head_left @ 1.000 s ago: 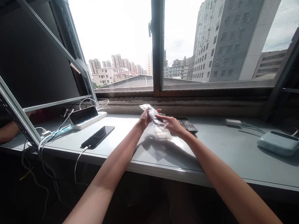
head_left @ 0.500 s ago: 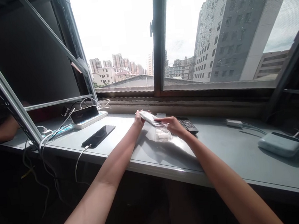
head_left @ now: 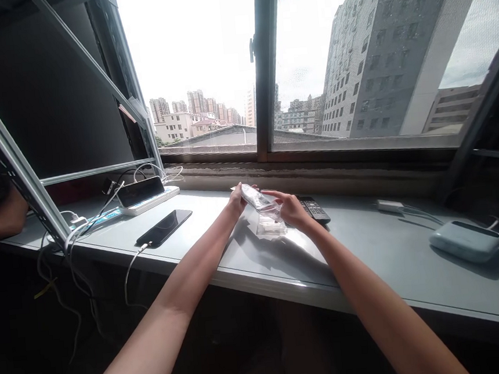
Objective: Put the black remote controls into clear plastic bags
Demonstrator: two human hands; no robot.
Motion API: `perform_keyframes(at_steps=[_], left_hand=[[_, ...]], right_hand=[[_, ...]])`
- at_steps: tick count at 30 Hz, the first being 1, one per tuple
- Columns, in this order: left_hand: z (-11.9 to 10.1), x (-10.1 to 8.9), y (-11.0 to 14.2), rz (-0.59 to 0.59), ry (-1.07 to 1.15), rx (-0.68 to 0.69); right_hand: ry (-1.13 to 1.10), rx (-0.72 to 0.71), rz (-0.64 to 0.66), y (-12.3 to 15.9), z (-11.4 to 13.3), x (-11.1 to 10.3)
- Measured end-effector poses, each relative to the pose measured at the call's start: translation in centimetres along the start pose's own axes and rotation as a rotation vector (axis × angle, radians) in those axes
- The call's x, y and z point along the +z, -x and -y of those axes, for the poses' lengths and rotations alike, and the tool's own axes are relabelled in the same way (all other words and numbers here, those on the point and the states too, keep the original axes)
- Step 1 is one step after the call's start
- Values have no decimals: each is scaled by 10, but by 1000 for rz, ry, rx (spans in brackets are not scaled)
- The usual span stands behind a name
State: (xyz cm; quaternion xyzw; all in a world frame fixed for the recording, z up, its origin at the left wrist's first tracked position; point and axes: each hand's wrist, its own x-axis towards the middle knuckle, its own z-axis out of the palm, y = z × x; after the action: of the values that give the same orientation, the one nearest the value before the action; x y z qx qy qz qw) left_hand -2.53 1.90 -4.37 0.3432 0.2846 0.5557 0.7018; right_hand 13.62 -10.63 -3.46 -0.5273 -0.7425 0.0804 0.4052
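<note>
Over the desk, my left hand [head_left: 237, 201] is closed around the far-left end of a clear plastic bag [head_left: 260, 200] with something pale and flat in it. My right hand [head_left: 293, 209] has its fingers bent at the bag's near-right end, its index finger stretched along the top and the others closed on the crinkled film. What exactly lies inside the bag is too small to tell. Just below, another clear plastic packet [head_left: 271, 226] rests on the desk. A black remote control [head_left: 316, 209] lies behind my right hand, partly covered by it.
A black phone [head_left: 164, 227] on a white cable lies left on the desk [head_left: 359, 247]. Behind it, another phone [head_left: 140, 190] leans on a white power strip. A pale blue box-shaped device [head_left: 467, 241] and a white adapter [head_left: 390, 205] sit right. Another person's arm [head_left: 3, 220] shows far left.
My left hand and the bag have shifted slightly right and tilted more. My right index finger has lifted a little from the bag's surface.
</note>
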Motion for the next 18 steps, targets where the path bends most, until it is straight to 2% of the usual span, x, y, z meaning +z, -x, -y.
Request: perform_keyframes(at_steps=[6, 12, 14, 18], left_hand=[[0, 10, 14, 92, -95, -14], [7, 18, 18, 162, -266, -81], [7, 18, 15, 126, -259, -39], [1, 6, 3, -33, -191, 42]], right_hand=[[114, 47, -61, 3, 6, -3], [30, 138, -99, 1, 3, -7], [-24, 129, -78, 1, 3, -6], [-263, 38, 28, 1, 4, -2]])
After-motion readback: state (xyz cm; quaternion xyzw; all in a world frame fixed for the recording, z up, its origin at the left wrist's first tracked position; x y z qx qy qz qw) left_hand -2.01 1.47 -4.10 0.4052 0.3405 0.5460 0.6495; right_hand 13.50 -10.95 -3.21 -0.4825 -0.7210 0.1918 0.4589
